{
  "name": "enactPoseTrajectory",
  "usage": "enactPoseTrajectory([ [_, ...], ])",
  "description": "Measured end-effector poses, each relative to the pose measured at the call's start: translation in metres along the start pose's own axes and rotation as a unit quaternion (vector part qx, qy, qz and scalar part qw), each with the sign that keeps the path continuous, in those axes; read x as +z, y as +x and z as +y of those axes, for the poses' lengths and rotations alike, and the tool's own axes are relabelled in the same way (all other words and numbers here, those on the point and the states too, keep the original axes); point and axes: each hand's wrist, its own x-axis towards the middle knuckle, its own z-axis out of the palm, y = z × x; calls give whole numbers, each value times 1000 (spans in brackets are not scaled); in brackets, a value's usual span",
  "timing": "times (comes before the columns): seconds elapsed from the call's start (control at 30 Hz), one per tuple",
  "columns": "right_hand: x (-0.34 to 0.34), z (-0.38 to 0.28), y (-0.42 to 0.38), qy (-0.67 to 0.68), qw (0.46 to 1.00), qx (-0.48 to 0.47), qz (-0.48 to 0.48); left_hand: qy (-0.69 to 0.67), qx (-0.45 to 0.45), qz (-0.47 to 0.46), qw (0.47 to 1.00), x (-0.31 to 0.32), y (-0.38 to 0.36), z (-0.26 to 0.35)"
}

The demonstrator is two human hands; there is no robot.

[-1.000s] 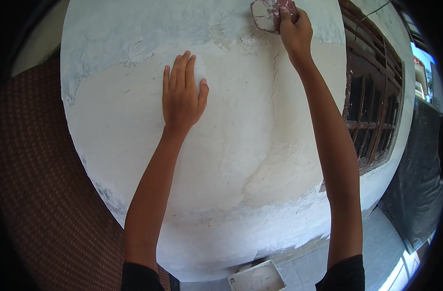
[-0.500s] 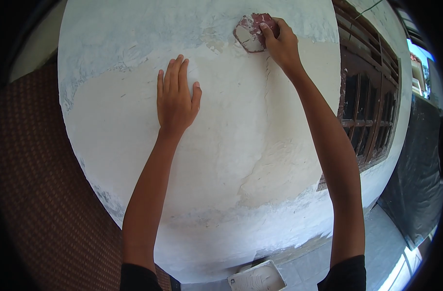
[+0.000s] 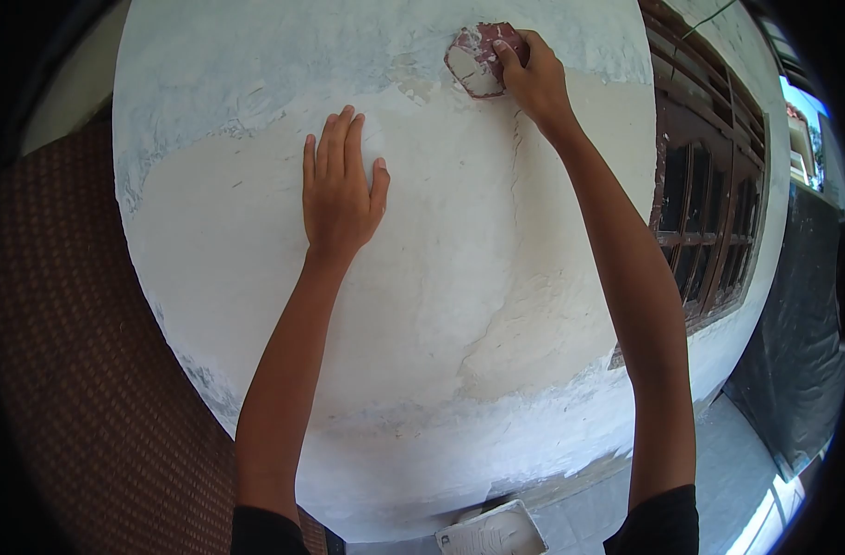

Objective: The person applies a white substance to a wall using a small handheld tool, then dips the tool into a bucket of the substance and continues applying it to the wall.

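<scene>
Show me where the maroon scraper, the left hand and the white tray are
Maroon scraper (image 3: pixel 472 67): head view, its putty-smeared face.
Left hand (image 3: pixel 340 205): head view, back of the hand.
White tray (image 3: pixel 452 542): head view, its left end.

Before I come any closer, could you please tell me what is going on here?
A person has both arms raised to a patchy, pale wall. Their right hand grips a dark red, smeared pad at the wall, near the top of a thin crack. Their left hand lies on the wall, fingers up, holding nothing. Below, by the foot of the wall, sits a tray with pale material in it.
</scene>
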Motion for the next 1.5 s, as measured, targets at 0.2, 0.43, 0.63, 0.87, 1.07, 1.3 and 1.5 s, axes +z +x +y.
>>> enactPoseTrajectory([
  [0.2, -2, -3, 1, 110, 993, 36, -21, 1, 0, 0, 1000, 1, 0, -1],
  [0.43, 5, 2, -1, -63, 998, 2, 9, 6, 5, 4, 1000, 3, -1, -2],
  [0.63, 9, -1, -8, -110, 988, -81, 67, 4, 13, 12, 1000, 4, -1, -3],
  [0.87, 2, 7, 6, -137, 979, -71, 129, -2, 15, 11, 1000, 2, 0, -4],
  [1.07, -13, 7, 1, 96, 990, 63, 78, 6, 5, 7, 1000, 3, 0, -1],
  [1.3, -17, 15, -1, 70, 975, 168, 129, 15, 9, 8, 1000, 4, 0, -3],
  [1.5, -8, 16, -14, -53, 995, 74, 47, 15, 6, 1, 1000, 3, -1, -2],
])
